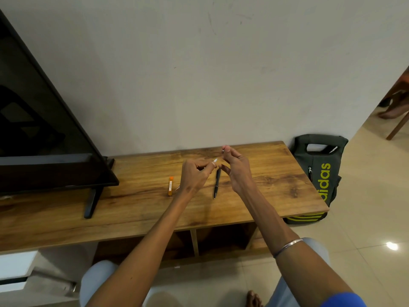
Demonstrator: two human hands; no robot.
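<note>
Above the wooden table (254,187), my left hand (194,176) pinches a thin pen part with a white pointed tip (215,160) sticking out toward the right. My right hand (235,167) is raised just beside it, its fingertips pinched on a tiny piece (223,149) too small to identify. A black pen (217,183) lies on the table below and between the two hands. An orange tube (170,186) lies on the table just left of my left hand.
A black television (44,129) on a stand fills the table's left part. A dark backpack (318,171) with yellow lettering leans against the wall at the table's right end. Open shelves sit under the tabletop, above a tiled floor.
</note>
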